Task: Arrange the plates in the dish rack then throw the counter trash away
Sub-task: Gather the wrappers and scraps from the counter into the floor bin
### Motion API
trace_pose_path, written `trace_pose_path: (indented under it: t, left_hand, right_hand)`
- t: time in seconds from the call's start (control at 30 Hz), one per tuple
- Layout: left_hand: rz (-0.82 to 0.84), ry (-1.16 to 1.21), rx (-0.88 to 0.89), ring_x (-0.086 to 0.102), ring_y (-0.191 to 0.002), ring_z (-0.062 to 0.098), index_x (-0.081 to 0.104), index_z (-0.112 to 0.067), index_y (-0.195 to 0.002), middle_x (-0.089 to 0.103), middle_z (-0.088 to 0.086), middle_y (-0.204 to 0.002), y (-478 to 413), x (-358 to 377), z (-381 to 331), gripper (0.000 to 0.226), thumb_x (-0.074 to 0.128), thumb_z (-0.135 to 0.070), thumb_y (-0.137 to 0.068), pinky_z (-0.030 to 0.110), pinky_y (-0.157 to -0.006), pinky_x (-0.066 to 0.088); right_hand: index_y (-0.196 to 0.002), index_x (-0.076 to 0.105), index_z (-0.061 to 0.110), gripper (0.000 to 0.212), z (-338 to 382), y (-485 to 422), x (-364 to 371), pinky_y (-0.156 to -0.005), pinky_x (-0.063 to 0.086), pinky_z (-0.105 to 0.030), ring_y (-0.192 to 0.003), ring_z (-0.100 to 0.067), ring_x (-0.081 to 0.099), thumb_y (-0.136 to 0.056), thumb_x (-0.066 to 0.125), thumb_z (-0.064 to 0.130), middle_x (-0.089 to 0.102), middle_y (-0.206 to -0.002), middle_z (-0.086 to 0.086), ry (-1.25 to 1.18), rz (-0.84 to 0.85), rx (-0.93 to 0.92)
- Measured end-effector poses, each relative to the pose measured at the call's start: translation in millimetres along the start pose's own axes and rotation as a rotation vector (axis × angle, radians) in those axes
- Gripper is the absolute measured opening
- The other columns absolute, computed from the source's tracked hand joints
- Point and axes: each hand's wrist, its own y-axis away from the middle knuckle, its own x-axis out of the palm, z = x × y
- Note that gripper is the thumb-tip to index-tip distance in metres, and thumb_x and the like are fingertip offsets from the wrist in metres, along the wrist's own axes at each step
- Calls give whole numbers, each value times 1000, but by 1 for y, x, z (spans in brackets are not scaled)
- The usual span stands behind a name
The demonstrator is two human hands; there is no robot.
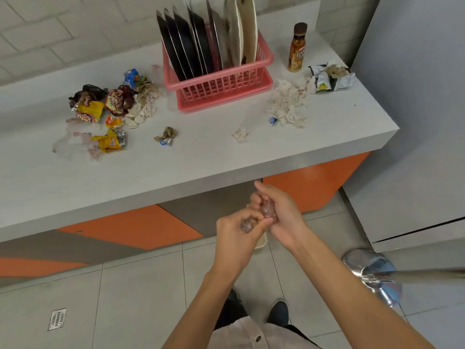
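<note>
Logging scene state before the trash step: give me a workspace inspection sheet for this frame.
Surface: white flat counter, littered.
Job's things: black and white plates upright in pink plastic dish rack; crumpled snack wrappers left; crumpled white tissues right.
Clutter: brown labelled bottle upright beside rack.
Grippers: left hand and right hand grip crumpled clear plastic below counter edge.
Cables: nothing seen.
Surroundings: white brick wall, grey tiled floor, floor drain.

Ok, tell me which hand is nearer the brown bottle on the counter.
Right. The right hand sits in front of the counter edge, almost straight below the brown bottle; the left hand is lower and further left. Both grip crumpled clear plastic.
</note>
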Motion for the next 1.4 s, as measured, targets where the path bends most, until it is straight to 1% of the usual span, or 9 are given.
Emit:
trace_pose_path:
  t: [0.1,0.23,0.4,0.5,0.57,0.87,1.0,1.23,1.4]
  left_hand:
    - [-30,-27,21,55,-55,0,74,-16,-75,64,-17,-60,-3,-3,-7,6,78,-13,-79,11,-62,40]
    - [-26,-80,11,63,-63,6,74,-16,-76,68,-12,-66,-7,-15,2,10,74,-8,-81,14,-66,45]
    - [37,30,-116,55,-48,6,76,-19,-88,66,-8,-60,-3,-40,22,7,71,-15,-88,19,-54,46]
    - [33,233,-202,46,-36,17,75,-10,-96,57,13,-54,-10,-65,27,13,64,-16,-93,24,-41,41]
    - [-5,273,-242,37,-33,14,74,-6,-94,48,12,-48,-18,-83,35,15,62,-16,-94,19,-36,32]
    - [-30,467,-419,21,-35,12,52,-11,-54,29,1,-43,-39,-137,72,56,48,-50,-93,19,-38,15]
    - [-31,567,-552,16,-36,11,38,-19,-48,26,-1,-44,-42,-152,85,60,37,-42,-103,20,-40,10]
    - [-1,586,-574,14,-39,10,34,-18,-53,25,-2,-46,-42,-176,96,54,41,-38,-103,24,-43,8]
    - [-3,651,-529,14,-41,9,40,-15,-60,23,-2,-48,-40,-190,101,31,38,-6,-90,18,-44,9]
  right_hand:
    - [-69,59,11,17,-11,5,-4,-81,52,-35,-82,-26,62,-82,68,12,63,-84,-17,59,98,-37]
    - [-76,59,10,16,-26,2,-7,-63,49,-24,-67,-17,57,-82,71,19,58,-71,-7,357,107,-162]
    - [-79,70,13,17,-37,-11,1,-62,51,-29,-65,-15,61,-93,65,20,66,-68,1,828,-3,-397]
    - [-83,70,8,23,-38,-19,12,-46,48,-31,-41,-23,55,-96,60,25,64,-60,-12,778,-62,-413]
    - [-81,67,3,30,-44,-24,22,-36,36,-25,-29,-20,40,-97,58,28,55,-52,-16,756,-78,-379]
    - [-43,41,6,68,-81,-37,48,-37,22,-15,-28,-14,22,-99,50,43,30,-38,-5,792,-233,-256]
    - [-42,33,12,70,-91,-38,63,-40,17,-16,-33,-13,19,-88,43,64,26,-41,-3,688,-245,-149]
    - [-48,30,17,59,-112,-40,84,-43,13,-20,-41,-11,17,-98,55,35,25,-47,-2,787,-259,-98]
    - [-51,38,17,54,-122,-38,96,-47,11,-28,-44,-12,18,-102,47,31,29,-51,-4,882,-217,-53]
